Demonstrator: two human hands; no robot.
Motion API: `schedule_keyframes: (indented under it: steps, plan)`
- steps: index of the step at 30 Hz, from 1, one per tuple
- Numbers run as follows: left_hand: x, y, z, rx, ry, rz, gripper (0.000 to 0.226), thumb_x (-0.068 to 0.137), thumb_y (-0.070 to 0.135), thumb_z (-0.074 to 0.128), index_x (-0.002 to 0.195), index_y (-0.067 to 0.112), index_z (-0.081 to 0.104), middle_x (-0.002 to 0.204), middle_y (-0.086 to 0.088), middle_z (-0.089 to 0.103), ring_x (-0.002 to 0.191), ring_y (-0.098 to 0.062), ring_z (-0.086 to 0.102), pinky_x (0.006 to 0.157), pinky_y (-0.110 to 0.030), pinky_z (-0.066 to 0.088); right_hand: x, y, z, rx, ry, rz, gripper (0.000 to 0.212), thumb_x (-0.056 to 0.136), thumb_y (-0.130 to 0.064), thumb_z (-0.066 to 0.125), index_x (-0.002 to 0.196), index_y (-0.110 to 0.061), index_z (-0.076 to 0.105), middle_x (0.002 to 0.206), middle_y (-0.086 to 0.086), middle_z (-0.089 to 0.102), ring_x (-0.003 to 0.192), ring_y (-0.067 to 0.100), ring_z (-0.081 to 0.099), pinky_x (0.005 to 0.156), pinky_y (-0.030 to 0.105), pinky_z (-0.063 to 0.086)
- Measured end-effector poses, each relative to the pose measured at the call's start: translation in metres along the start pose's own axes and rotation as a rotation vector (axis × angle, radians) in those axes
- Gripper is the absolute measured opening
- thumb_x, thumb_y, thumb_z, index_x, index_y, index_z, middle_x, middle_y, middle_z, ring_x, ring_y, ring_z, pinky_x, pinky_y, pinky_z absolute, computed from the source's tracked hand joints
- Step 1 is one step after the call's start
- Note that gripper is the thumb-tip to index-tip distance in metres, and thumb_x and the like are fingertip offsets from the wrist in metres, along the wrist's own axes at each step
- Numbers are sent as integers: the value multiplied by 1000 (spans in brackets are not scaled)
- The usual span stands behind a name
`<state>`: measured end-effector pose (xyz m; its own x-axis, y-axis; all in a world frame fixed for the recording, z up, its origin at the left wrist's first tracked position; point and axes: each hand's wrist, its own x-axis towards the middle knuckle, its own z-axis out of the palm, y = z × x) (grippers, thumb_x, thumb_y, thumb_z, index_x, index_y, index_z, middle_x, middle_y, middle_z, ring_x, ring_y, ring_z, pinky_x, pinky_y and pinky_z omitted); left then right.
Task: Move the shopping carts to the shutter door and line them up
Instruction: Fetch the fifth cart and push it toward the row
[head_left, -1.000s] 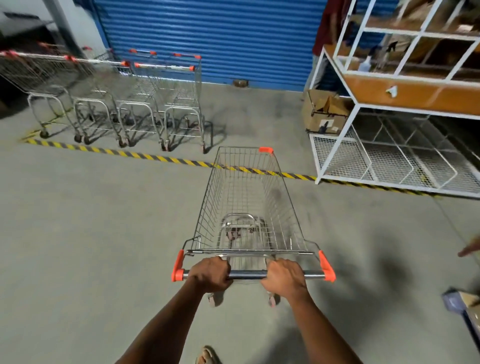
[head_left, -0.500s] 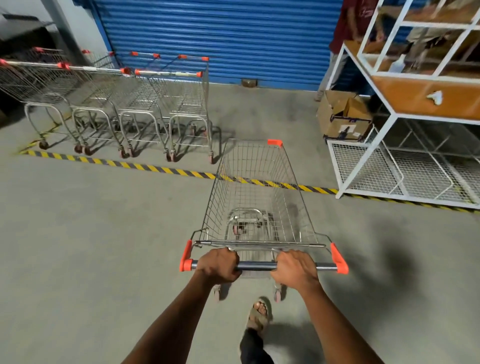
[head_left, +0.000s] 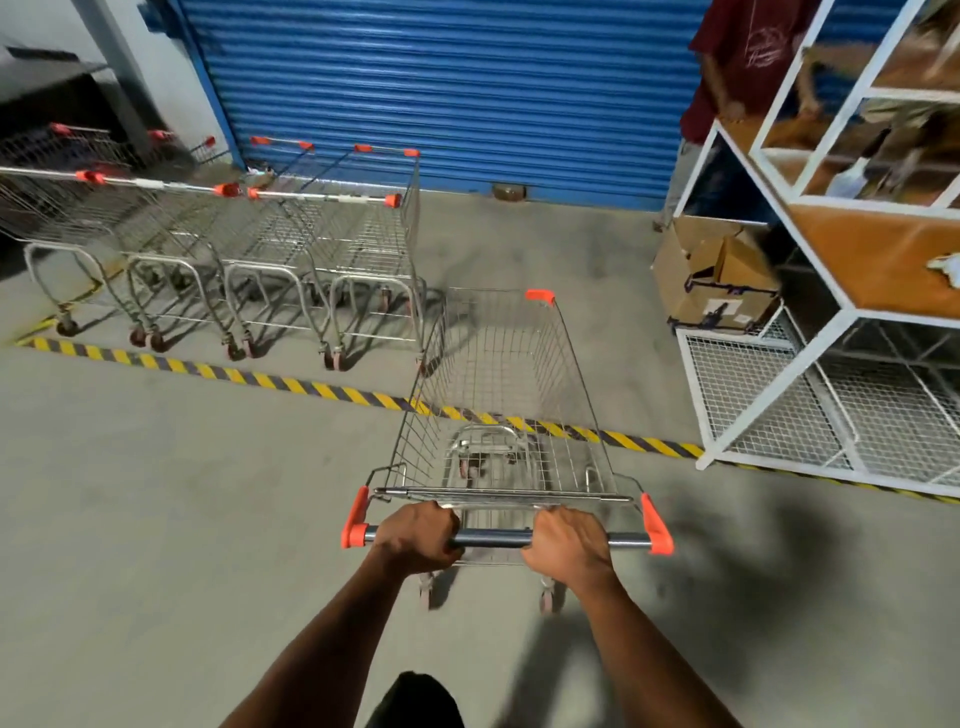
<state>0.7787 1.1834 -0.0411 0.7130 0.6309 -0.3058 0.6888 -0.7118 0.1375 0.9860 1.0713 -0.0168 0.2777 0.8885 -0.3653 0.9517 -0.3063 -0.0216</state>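
An empty wire shopping cart (head_left: 498, 395) with orange corner caps rolls in front of me, its front end over the yellow-black floor stripe (head_left: 291, 383). My left hand (head_left: 418, 535) and my right hand (head_left: 566, 540) both grip its grey handle bar (head_left: 491, 538). Several carts (head_left: 291, 244) stand side by side at the left, beyond the stripe, with their handles toward me. The blue shutter door (head_left: 447, 88) fills the back wall.
A white metal rack (head_left: 810, 322) with orange shelves stands at the right, with cardboard boxes (head_left: 717, 280) beside it. A person in a dark red shirt (head_left: 737, 57) stands by the shutter's right end. Bare concrete floor lies between the parked carts and the rack.
I have pushed the cart forward. Its front has crossed the striped line, and the parked carts, shutter and rack look closer. Both hands keep their grip on the handle.
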Motion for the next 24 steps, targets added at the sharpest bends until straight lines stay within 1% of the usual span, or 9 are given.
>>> schedule_keyframes:
  steps: [4, 5, 7, 10, 13, 14, 18, 21, 24]
  plan:
    - [65, -34, -27, 15, -29, 14, 23, 80, 50, 48, 79, 27, 51, 83, -5, 68, 78, -27, 67, 70, -33, 52, 71, 0, -25, 4, -2, 1, 29, 84, -39, 56, 100, -20, 71, 102, 4, 74, 95, 28, 72, 80, 35, 54]
    - [83, -44, -34, 16, -26, 17, 23, 80, 50, 48, 78, 27, 50, 82, -5, 68, 78, -28, 67, 70, -34, 53, 91, -1, -32, 3, 0, 0, 30, 85, -40, 56, 102, -20, 71, 103, 4, 74, 96, 28, 72, 81, 35, 54]
    - [118, -66, -47, 27, -12, 21, 27, 79, 51, 46, 77, 25, 51, 82, -6, 69, 78, -29, 68, 70, -34, 54, 129, -2, -48, 0, 11, 1, 30, 86, -42, 55, 103, -22, 69, 103, 3, 74, 96, 27, 71, 82, 36, 54]
    - [174, -99, -70, 35, 1, 25, 36, 78, 52, 47, 86, 20, 62, 86, -7, 70, 81, -30, 68, 72, -35, 55, 188, -7, -72, 14, 18, 34, 34, 85, -47, 53, 104, -23, 69, 102, 1, 73, 96, 26, 71, 84, 36, 54]
    - [226, -127, -94, 23, -23, 42, 37, 80, 51, 50, 91, 19, 65, 91, -8, 72, 86, -31, 69, 75, -36, 54, 242, -10, -96, 12, -11, 69, 26, 87, -44, 54, 101, -27, 66, 90, -3, 67, 89, 22, 68, 80, 36, 53]
    - [243, -136, -102, 22, -31, 52, 36, 81, 51, 51, 91, 19, 65, 92, -8, 72, 87, -31, 68, 76, -36, 54, 259, -11, -104, 9, -15, 83, 25, 87, -43, 54, 101, -27, 66, 91, -3, 68, 89, 22, 68, 80, 36, 52]
    - [309, -171, -128, 31, -39, 84, 36, 84, 50, 53, 92, 17, 66, 94, -9, 72, 90, -32, 68, 77, -36, 53, 330, -11, -132, -2, -20, 119, 30, 87, -40, 54, 107, -23, 69, 106, 2, 73, 100, 25, 70, 85, 36, 53]
    - [356, -192, -145, 26, -59, 94, 37, 82, 49, 50, 92, 17, 64, 98, -11, 71, 95, -33, 68, 77, -37, 53, 379, -6, -150, 12, -34, 144, 31, 86, -39, 55, 106, -21, 71, 107, 4, 75, 99, 27, 71, 83, 36, 54]
    - [408, -210, -161, 15, -67, 83, 38, 79, 49, 50, 95, 17, 65, 99, -12, 71, 96, -34, 67, 77, -37, 53, 430, 2, -167, 16, -28, 159, 33, 84, -39, 55, 105, -19, 72, 108, 4, 76, 100, 28, 72, 84, 36, 56]
